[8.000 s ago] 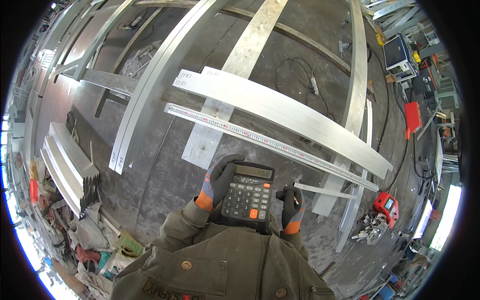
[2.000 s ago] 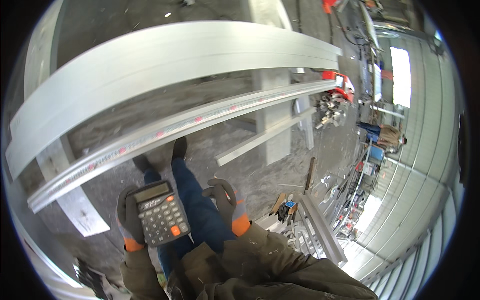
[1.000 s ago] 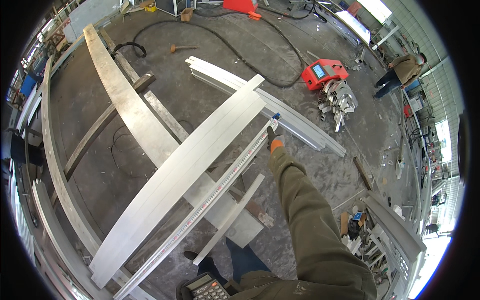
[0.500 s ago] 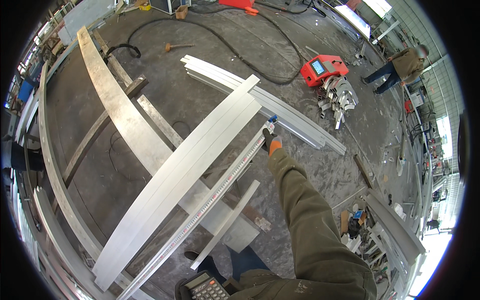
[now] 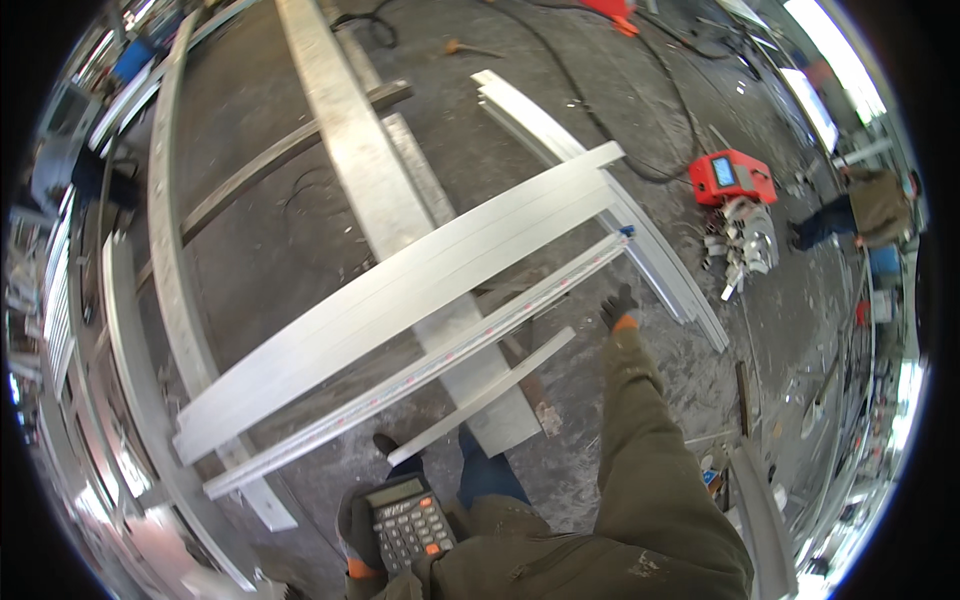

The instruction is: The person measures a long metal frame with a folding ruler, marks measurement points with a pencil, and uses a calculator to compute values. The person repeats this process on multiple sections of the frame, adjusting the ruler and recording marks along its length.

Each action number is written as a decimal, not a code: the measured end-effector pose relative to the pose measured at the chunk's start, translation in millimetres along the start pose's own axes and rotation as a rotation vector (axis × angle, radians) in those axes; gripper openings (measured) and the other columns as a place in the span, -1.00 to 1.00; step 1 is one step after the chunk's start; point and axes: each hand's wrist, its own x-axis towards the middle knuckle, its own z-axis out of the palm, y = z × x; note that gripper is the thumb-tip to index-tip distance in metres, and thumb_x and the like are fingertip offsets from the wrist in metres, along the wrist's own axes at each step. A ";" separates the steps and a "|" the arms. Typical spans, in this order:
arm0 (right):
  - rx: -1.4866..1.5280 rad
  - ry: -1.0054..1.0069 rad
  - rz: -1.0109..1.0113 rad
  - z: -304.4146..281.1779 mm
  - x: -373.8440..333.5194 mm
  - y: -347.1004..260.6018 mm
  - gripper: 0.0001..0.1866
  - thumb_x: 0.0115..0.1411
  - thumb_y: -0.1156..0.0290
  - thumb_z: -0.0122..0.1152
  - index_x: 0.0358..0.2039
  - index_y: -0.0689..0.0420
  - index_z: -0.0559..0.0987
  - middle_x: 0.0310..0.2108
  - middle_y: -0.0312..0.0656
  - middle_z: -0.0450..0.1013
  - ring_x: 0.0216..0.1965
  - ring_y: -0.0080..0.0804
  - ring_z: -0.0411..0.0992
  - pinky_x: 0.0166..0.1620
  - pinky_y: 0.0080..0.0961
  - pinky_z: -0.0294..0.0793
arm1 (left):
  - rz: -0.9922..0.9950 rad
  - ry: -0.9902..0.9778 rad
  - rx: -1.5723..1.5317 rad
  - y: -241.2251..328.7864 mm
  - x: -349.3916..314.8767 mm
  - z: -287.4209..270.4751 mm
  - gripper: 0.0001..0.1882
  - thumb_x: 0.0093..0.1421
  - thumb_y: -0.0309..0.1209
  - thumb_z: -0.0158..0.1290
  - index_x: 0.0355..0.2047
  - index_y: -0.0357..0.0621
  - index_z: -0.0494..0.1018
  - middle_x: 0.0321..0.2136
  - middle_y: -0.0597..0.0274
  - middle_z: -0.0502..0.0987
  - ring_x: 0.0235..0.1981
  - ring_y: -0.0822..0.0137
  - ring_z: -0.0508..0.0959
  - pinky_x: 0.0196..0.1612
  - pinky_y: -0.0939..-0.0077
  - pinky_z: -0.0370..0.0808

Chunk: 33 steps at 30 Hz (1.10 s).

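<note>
My left hand [image 5: 358,535], in a dark glove with an orange cuff, grips a black calculator [image 5: 410,525] with grey and orange keys, near my body. My right hand [image 5: 620,306], gloved the same way, is held out with its fingers apart and nothing in it. It is close to, but off, the far end of a long pale metal bar [image 5: 440,362] with ruler-like marks along it and a blue piece [image 5: 627,231] at that end. Beyond the bar lies a wide, slightly curved silver metal profile [image 5: 400,295]. Nearer my legs is a short narrow strip [image 5: 490,392].
Long metal beams [image 5: 345,130] support the profiles. More pale profiles [image 5: 660,250] lie at the right, near a red machine with a screen [image 5: 732,177] and a heap of metal offcuts [image 5: 742,240]. Cables and a mallet [image 5: 470,48] are on the floor. Another person [image 5: 870,208] stands far right.
My right hand has let go of the bar's blue end and drawn back toward me. The calculator and my left hand have come further into view. The whole view has turned and shifted.
</note>
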 end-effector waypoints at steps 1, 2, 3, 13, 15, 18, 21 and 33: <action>0.022 -0.116 0.014 -18.8 -20.9 9.5 -0.40 0.36 -0.27 0.05 0.17 -0.14 0.25 0.11 -0.13 0.30 0.06 -0.06 0.35 0.02 -0.09 0.38 | 0.034 -0.002 0.041 4.8 -0.8 -2.6 -0.69 0.47 -0.35 -0.05 -0.01 -0.33 0.56 -0.17 0.12 0.66 -0.15 0.32 0.60 -0.03 0.39 0.55; 0.033 -0.124 0.039 -34.3 -46.6 17.3 -0.07 0.34 -0.26 0.13 0.50 0.07 0.14 0.44 0.07 0.24 0.31 0.07 0.38 0.27 -0.01 0.42 | 0.062 -0.004 0.096 10.8 -4.2 -7.5 -0.69 0.46 -0.37 -0.06 -0.02 -0.34 0.57 -0.17 0.12 0.66 -0.15 0.33 0.60 -0.03 0.39 0.55; -0.041 -0.159 0.021 -40.6 -78.2 33.4 -0.12 0.34 -0.24 0.13 0.46 0.07 0.19 0.39 0.07 0.30 0.27 0.04 0.41 0.24 -0.03 0.45 | 0.157 -0.007 0.261 17.4 -6.9 -13.4 -0.69 0.46 -0.38 -0.07 -0.03 -0.34 0.57 -0.16 0.12 0.66 -0.14 0.33 0.60 -0.03 0.39 0.55; -0.257 -0.523 0.028 -9.1 -468.5 118.5 -0.63 0.45 0.18 0.13 0.13 0.11 0.48 -0.09 -0.03 0.61 -0.19 -0.28 0.61 -0.12 -0.35 0.67 | 0.140 0.141 -0.162 32.5 -38.9 -98.5 -0.71 0.47 -0.40 -0.03 -0.01 -0.34 0.58 -0.13 0.17 0.65 -0.08 0.39 0.58 0.01 0.46 0.53; -0.287 -0.627 0.057 -1.9 -507.5 145.9 -0.65 0.45 0.21 0.16 0.11 0.14 0.50 -0.12 -0.01 0.62 -0.20 -0.32 0.62 -0.16 -0.41 0.67 | 0.166 0.123 -0.253 28.2 -43.9 -126.4 -0.72 0.46 -0.40 -0.02 -0.02 -0.34 0.58 -0.14 0.19 0.65 -0.08 0.40 0.58 0.01 0.46 0.53; -0.384 -0.691 0.047 6.8 -531.3 184.3 -0.72 0.42 0.27 0.22 0.00 0.19 0.53 -0.18 0.01 0.63 -0.28 -0.33 0.63 -0.20 -0.46 0.67 | 0.207 0.119 -0.297 18.3 -44.9 -152.8 -0.68 0.49 -0.34 -0.03 0.04 -0.36 0.55 -0.10 0.15 0.64 -0.09 0.38 0.58 0.01 0.43 0.55; -0.420 -0.566 0.005 -9.4 -535.1 195.6 -0.75 0.40 0.29 0.25 -0.04 0.17 0.53 -0.17 0.01 0.64 -0.28 -0.27 0.64 -0.21 -0.40 0.68 | 0.202 0.091 -0.277 5.3 -43.2 -164.4 -0.67 0.47 -0.35 -0.08 -0.05 -0.36 0.58 -0.18 0.12 0.66 -0.16 0.37 0.60 -0.04 0.42 0.55; -0.171 -0.387 -0.022 -95.0 -472.3 142.6 -0.63 0.49 0.10 0.07 -0.01 0.16 0.56 -0.21 -0.01 0.65 -0.28 -0.20 0.65 -0.22 -0.30 0.66 | 0.259 -0.188 -0.159 -28.8 -18.1 -75.1 -0.64 0.50 -0.25 -0.04 -0.12 -0.33 0.60 -0.25 0.17 0.66 -0.24 0.41 0.58 -0.14 0.44 0.54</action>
